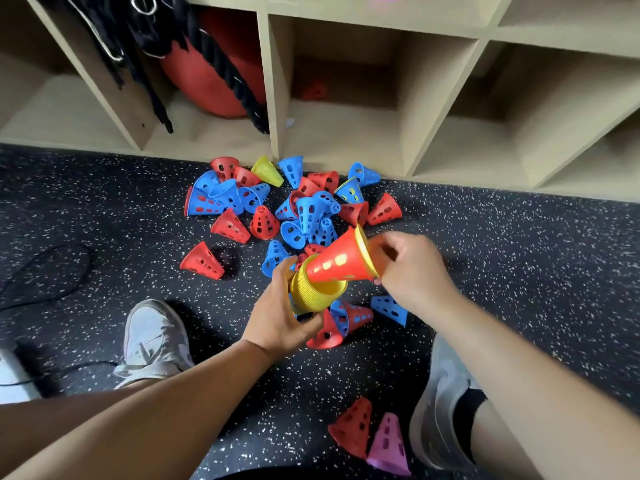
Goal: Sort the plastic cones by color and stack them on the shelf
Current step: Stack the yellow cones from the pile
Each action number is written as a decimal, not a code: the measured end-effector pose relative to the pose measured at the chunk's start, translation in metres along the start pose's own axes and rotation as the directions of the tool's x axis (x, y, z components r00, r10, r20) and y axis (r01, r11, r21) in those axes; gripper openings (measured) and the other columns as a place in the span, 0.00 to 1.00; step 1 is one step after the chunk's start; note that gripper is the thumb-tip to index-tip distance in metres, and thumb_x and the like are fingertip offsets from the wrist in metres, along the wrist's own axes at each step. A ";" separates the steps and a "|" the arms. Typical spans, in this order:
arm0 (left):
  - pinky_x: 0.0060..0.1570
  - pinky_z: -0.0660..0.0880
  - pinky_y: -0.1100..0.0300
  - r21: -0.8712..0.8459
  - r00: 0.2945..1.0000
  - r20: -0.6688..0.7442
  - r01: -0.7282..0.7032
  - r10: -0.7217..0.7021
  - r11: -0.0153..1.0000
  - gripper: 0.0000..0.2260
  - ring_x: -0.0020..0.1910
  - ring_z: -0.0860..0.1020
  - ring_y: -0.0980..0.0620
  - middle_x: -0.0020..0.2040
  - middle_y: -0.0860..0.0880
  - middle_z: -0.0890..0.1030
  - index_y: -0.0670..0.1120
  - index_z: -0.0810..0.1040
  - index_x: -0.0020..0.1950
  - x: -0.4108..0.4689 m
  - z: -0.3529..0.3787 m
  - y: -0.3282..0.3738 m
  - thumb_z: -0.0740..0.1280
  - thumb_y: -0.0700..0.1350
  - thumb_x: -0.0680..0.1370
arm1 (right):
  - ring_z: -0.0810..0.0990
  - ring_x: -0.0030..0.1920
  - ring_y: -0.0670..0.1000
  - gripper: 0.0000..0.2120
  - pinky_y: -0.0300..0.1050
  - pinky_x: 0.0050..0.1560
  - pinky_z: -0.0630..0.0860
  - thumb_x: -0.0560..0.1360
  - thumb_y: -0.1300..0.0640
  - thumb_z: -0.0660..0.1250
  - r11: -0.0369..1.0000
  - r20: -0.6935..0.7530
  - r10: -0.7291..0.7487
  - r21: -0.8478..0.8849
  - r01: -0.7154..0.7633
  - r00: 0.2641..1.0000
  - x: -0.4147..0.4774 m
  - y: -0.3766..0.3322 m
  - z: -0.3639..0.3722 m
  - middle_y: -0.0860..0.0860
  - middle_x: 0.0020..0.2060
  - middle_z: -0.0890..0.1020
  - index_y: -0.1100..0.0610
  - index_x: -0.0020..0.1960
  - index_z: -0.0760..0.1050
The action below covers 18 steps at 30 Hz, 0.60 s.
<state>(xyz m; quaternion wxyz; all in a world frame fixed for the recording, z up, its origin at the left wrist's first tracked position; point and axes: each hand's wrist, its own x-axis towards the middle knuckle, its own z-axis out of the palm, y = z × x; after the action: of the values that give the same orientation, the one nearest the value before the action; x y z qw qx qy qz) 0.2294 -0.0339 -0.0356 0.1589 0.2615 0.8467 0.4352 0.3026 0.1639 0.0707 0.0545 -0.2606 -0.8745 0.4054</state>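
Cones (308, 213) in red, blue and yellow lie heaped on the floor (104, 220) just beyond both hands, with the shelf (273, 98) further behind the heap. The left hand (277, 317) is wrapped around a yellow stack (317, 292), wide rims facing up toward the other hand. Just right of that grip, a red cone (341, 261) points its narrow end into the mouth of the stack. A yellow cone (363, 251) shows nested inside it at the wide rim. The right hand (412, 268) pinches that rim with curled fingers.

The job here looks like freeing the yellow one from the red. It would go best with the left hand steady, the yellow one drawn straight out along the cone's axis, and the red one dropped beside the grip before the yellow one is nested squarely on the stack.
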 end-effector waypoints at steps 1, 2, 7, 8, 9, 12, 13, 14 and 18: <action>0.56 0.72 0.61 -0.003 1.000 0.002 -0.017 0.017 1.000 0.44 0.57 0.78 0.51 0.59 0.54 0.75 0.53 0.54 0.76 0.002 0.001 0.001 0.76 0.52 0.66 | 0.80 0.31 0.50 0.06 0.40 0.31 0.72 0.76 0.59 0.68 0.999 0.003 -0.010 -0.053 0.010 1.000 0.000 0.000 0.004 0.48 0.32 0.84 0.52 0.43 0.83; 0.57 0.72 0.61 -0.006 1.000 0.002 -0.026 0.026 1.000 0.43 0.57 0.78 0.51 0.59 0.54 0.75 0.56 0.54 0.75 0.003 0.001 0.003 0.75 0.53 0.66 | 0.79 0.32 0.50 0.05 0.38 0.31 0.71 0.74 0.60 0.69 0.996 0.003 -0.017 -0.092 0.017 1.000 0.001 0.001 0.007 0.47 0.32 0.83 0.53 0.42 0.82; 0.59 0.74 0.57 -0.034 1.000 -0.013 -0.004 0.004 0.999 0.42 0.58 0.78 0.52 0.61 0.53 0.76 0.58 0.54 0.74 0.006 -0.001 0.001 0.75 0.53 0.66 | 0.72 0.29 0.42 0.03 0.32 0.29 0.67 0.73 0.62 0.68 0.995 -0.014 -0.010 -0.098 0.009 1.000 0.007 0.001 0.013 0.45 0.32 0.81 0.55 0.42 0.79; 0.59 0.74 0.57 -0.036 1.000 -0.015 0.003 -0.003 0.999 0.43 0.59 0.77 0.52 0.61 0.53 0.76 0.56 0.54 0.75 0.006 -0.002 -0.001 0.75 0.53 0.66 | 0.72 0.29 0.42 0.03 0.32 0.29 0.66 0.73 0.61 0.68 0.996 -0.024 -0.003 -0.092 0.001 1.000 0.009 0.001 0.013 0.46 0.32 0.80 0.56 0.42 0.79; 0.59 0.74 0.57 -0.036 1.000 -0.016 0.010 -0.010 0.999 0.44 0.59 0.77 0.52 0.61 0.53 0.76 0.53 0.54 0.76 0.006 -0.002 -0.004 0.76 0.52 0.67 | 0.72 0.30 0.43 0.02 0.33 0.29 0.66 0.73 0.61 0.68 0.995 -0.047 0.007 -0.099 -0.011 0.999 0.011 0.002 0.012 0.46 0.33 0.80 0.56 0.42 0.79; 0.57 0.73 0.57 -0.022 1.000 -0.020 0.015 -0.015 1.000 0.44 0.58 0.77 0.51 0.61 0.53 0.74 0.50 0.55 0.76 0.007 -0.006 -0.009 0.78 0.50 0.68 | 0.75 0.32 0.48 0.06 0.37 0.30 0.68 0.75 0.59 0.67 0.989 -0.167 0.099 -0.088 -0.115 0.981 0.021 0.012 0.007 0.48 0.32 0.81 0.55 0.39 0.78; 0.57 0.74 0.57 -0.015 1.000 -0.027 0.015 -0.016 1.000 0.44 0.58 0.77 0.51 0.61 0.54 0.74 0.51 0.55 0.76 0.008 -0.007 -0.011 0.78 0.50 0.68 | 0.77 0.31 0.51 0.07 0.42 0.31 0.72 0.75 0.58 0.67 0.985 -0.179 0.147 -0.064 -0.160 0.973 0.024 0.017 0.006 0.50 0.31 0.81 0.55 0.38 0.79; 0.56 0.74 0.57 -0.014 0.999 -0.031 0.022 -0.023 1.000 0.43 0.57 0.77 0.51 0.61 0.54 0.73 0.52 0.55 0.75 0.008 -0.009 -0.012 0.77 0.51 0.67 | 0.79 0.31 0.54 0.08 0.46 0.32 0.75 0.74 0.58 0.67 0.978 -0.174 0.197 -0.032 -0.206 0.965 0.026 0.021 0.006 0.52 0.30 0.82 0.55 0.37 0.80; 0.58 0.74 0.56 -0.034 0.997 -0.037 0.060 -0.061 0.998 0.41 0.58 0.77 0.53 0.62 0.56 0.73 0.59 0.55 0.73 0.010 -0.013 -0.018 0.73 0.56 0.65 | 0.79 0.27 0.50 0.07 0.40 0.27 0.75 0.72 0.61 0.67 0.948 -0.148 0.319 0.029 -0.318 0.936 0.030 0.037 0.016 0.53 0.26 0.82 0.58 0.37 0.81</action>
<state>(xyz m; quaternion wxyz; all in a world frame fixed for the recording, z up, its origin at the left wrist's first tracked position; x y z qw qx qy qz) 0.2095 -0.0455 -0.0429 0.1604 0.2249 0.8497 0.4491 0.2878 0.1879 0.0293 0.0549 -0.4286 -0.8131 0.3901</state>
